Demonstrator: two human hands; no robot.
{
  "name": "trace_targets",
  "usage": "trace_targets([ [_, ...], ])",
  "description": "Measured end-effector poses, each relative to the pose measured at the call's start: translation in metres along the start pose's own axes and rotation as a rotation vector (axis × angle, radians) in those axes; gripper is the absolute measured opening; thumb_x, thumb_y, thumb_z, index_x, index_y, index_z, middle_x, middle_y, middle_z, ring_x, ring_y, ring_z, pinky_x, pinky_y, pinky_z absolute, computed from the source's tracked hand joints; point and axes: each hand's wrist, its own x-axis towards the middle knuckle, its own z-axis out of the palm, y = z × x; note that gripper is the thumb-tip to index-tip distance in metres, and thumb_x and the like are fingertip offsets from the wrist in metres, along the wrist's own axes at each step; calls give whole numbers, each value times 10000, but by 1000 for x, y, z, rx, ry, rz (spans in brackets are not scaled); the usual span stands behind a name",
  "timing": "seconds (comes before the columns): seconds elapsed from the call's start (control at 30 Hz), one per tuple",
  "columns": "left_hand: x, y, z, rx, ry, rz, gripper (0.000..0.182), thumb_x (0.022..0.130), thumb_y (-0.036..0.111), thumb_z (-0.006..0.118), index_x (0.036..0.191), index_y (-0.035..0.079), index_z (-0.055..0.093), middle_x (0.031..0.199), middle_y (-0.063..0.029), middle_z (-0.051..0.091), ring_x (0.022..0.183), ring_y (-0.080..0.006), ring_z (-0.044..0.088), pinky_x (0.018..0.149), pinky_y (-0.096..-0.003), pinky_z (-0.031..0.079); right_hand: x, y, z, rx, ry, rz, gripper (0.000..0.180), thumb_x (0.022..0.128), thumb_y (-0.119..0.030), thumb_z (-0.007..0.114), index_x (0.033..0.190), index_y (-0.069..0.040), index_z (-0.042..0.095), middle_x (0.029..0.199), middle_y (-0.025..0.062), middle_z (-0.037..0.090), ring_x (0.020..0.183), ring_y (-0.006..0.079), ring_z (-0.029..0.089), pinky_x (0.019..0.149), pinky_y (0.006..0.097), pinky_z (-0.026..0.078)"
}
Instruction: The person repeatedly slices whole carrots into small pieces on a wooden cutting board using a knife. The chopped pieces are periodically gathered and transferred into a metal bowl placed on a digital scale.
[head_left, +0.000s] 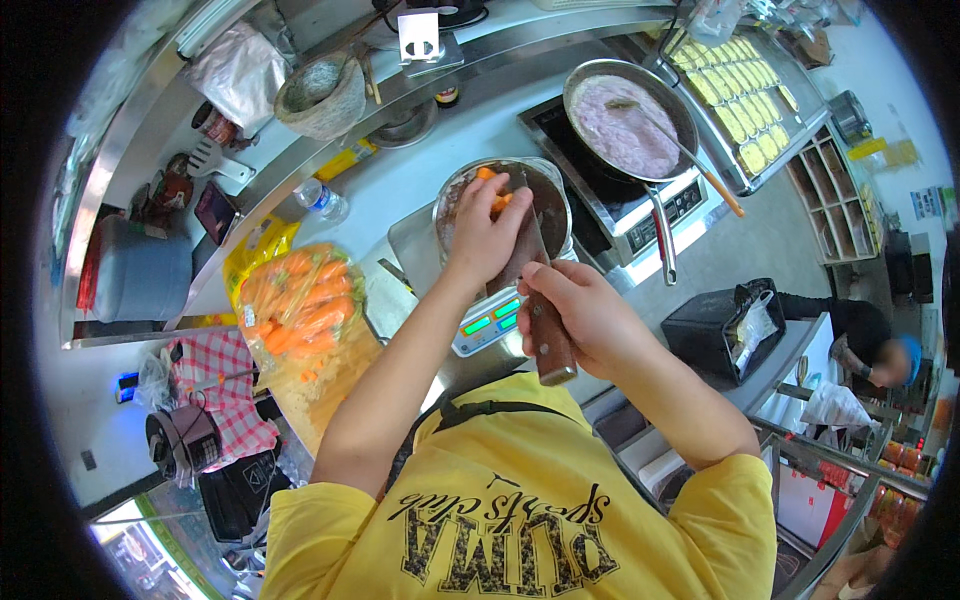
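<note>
My right hand (581, 319) grips the brown riveted wooden handle of a cleaver (525, 244). The blade slants up over the rim of a metal pot (556, 180). My left hand (484, 229) cups orange carrot pieces (501, 202) against the blade, above the pot's mouth. Fingers hide part of these pieces, and the hands cover much of the pot's inside. Beneath the pot is a digital scale (469, 339) with lit green displays. To the left, a clear plastic bag of carrots (307, 292) lies on a wooden cutting board (330, 390), near small carrot bits (311, 371).
An induction cooker (626, 217) carries a frying pan (626, 120) of pale purple mash with a spoon; its handle juts towards me. A tray of yellow pieces (731, 97) sits beyond. A stone mortar (322, 94) stands on the shelf, above a plastic bottle (321, 201). Another person (862, 337) bends at right.
</note>
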Motion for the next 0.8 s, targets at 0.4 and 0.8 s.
trace_targets([
  [0.4,7,-7,-20,-114,195,-22,352,1079,351,589,1127,50,765,1024,-151,777,936,-321,734,854,-415,573,-133,31,-29,-408,66,-200,442,1042,-300,653,1282,61,566,720,108,644,547,192,620,488,296,493],
  [0.8,-324,-218,-236,399,553,-131,156,988,112,677,1113,29,722,1226,-186,711,1174,-393,656,1036,-484,519,46,292,-24,-983,29,-281,249,1065,-233,651,1083,16,648,730,118,617,648,169,539,605,358,463],
])
